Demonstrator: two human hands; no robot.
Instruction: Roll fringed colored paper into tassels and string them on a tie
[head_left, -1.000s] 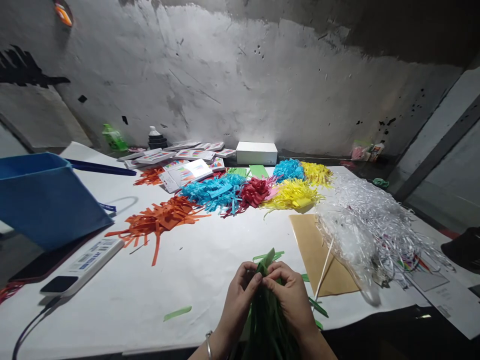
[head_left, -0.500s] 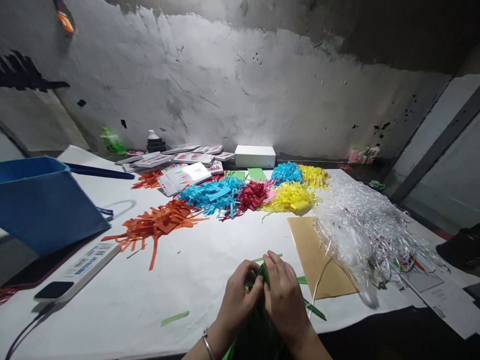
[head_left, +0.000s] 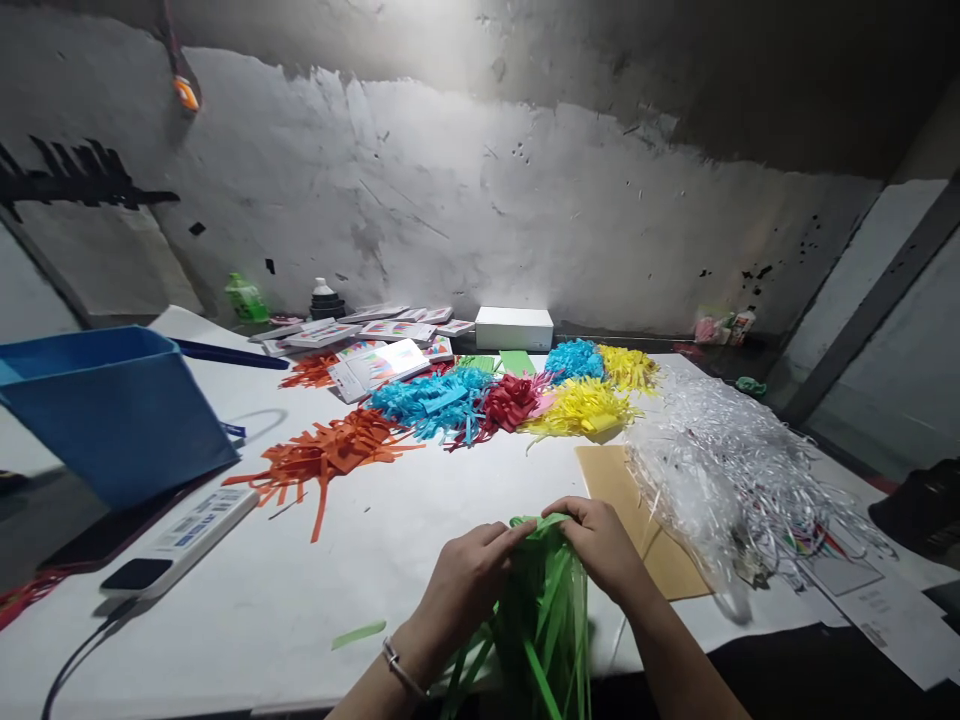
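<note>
A bunch of green paper fringe (head_left: 551,610) hangs down between my hands over the near edge of the table. My left hand (head_left: 476,570), with a bracelet at the wrist, pinches its top from the left. From the right, my right hand (head_left: 600,540) grips the same top edge, fingers bent over it. The lower strips hang loose and run out of the picture. On the white table cover to the left lies a loose light-green strip (head_left: 358,635).
Fringed paper bundles in orange (head_left: 330,450), blue (head_left: 435,398), red (head_left: 511,402) and yellow (head_left: 589,408) lie ahead. A brown envelope (head_left: 611,480) and clear shredded film (head_left: 727,470) are at right. At left stand a blue bin (head_left: 127,420) and a white power strip (head_left: 184,535).
The green fringe has been raised and now hangs spread out below my hands. My right hand has moved to the right, apart from my left. The camera view has tilted up slightly.
</note>
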